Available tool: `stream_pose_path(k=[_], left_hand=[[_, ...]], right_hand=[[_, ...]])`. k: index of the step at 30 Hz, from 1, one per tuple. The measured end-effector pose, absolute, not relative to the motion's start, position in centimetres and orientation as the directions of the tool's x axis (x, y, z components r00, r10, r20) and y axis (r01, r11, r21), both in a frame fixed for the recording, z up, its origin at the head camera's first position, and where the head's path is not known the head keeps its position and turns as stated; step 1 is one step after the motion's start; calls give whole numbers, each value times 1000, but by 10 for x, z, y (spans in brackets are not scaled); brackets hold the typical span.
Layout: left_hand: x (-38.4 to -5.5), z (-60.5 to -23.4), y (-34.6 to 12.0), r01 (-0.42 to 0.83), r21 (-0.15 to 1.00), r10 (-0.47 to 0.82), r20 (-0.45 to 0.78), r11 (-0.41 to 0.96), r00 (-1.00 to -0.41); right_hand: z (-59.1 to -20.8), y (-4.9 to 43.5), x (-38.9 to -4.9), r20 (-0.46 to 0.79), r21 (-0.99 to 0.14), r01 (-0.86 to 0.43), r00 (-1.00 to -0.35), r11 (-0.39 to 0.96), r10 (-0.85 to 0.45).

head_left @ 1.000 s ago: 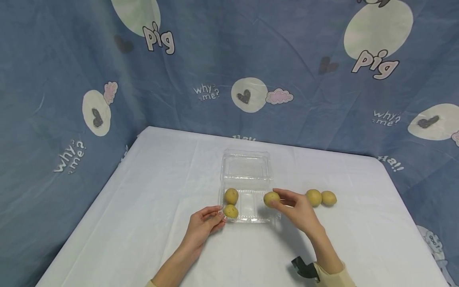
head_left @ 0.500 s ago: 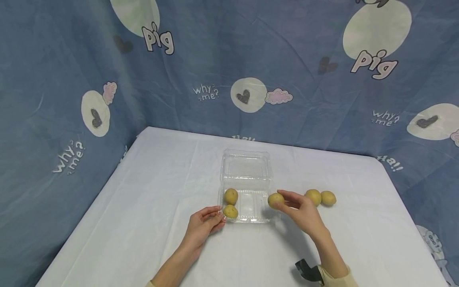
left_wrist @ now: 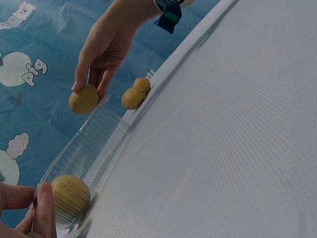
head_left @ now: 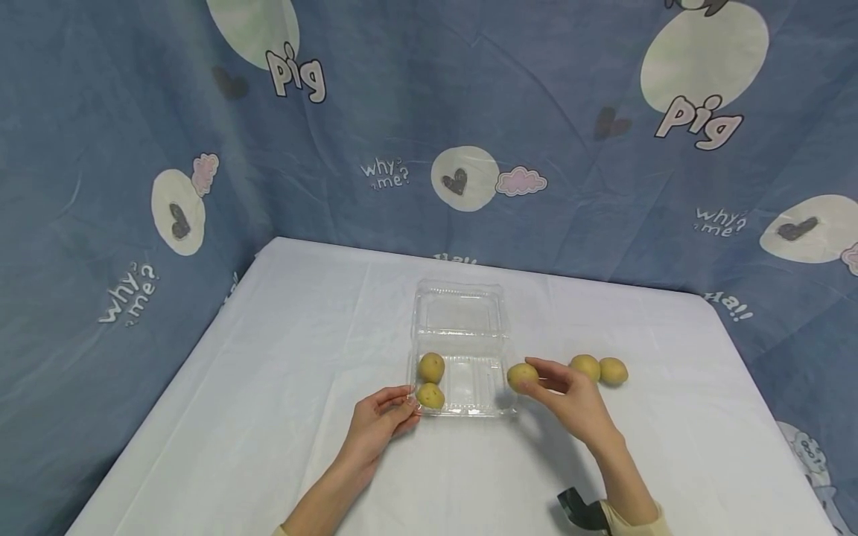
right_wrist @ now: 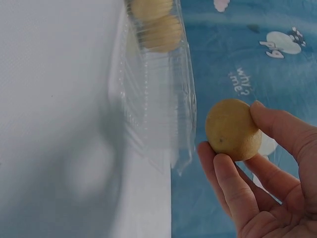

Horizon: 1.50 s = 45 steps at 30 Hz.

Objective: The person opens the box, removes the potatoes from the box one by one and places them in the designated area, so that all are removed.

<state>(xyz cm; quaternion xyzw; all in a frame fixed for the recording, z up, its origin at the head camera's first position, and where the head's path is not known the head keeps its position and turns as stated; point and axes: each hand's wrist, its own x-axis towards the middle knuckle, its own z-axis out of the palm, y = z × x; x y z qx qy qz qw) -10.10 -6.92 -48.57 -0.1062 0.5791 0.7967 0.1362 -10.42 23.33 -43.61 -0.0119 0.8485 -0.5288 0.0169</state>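
A clear plastic clamshell box (head_left: 469, 383) lies with its lid (head_left: 459, 309) folded back. Two small yellow potatoes sit along its left side, a rear potato (head_left: 432, 368) and a front potato (head_left: 430, 396). My left hand (head_left: 385, 417) pinches the box's rim at the front left corner between thumb and fingers. Just off the box's right edge, my right hand (head_left: 570, 394) holds another potato (head_left: 522, 377) by thumb and fingertips. In the right wrist view this held potato (right_wrist: 233, 130) shows beside the rim, raised off the cloth.
Two more potatoes lie side by side right of the box, the left potato (head_left: 585, 368) partly behind my right hand and the right potato (head_left: 613, 371) in full sight. A white cloth (head_left: 268, 417) covers the table. Blue printed fabric (head_left: 375, 97) hangs behind it and along the sides.
My right hand has moved a little to the right with its potato, from over the box's right edge to just outside it. The left hand and the box have stayed put.
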Motion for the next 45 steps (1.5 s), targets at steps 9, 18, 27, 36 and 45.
stream_pose_path(k=[9,18,27,36,45], left_hand=[[-101,-487,-69,-335,896,94,-322,-292,-942],[-100,-486,-69,-333,896,95,-320,-292,-943],[-100,-486,-69,-333,898,95,-320,-288,-943],[-101,-486,-69,-335,897,95,-321,-287,-942],[-101,-487,-70,-330,899,99,-315,-287,-944]], right_hand=[[-440,241,-103,-5,-889,-10,-1000,457,-31],[-444,246,-100,-22,-879,16,-1000,477,-7],[-447,250,-97,-21,-871,22,-1000,490,7],[-446,252,-94,-36,-871,42,-999,490,20],[-449,258,-91,-83,-848,97,-995,521,51]])
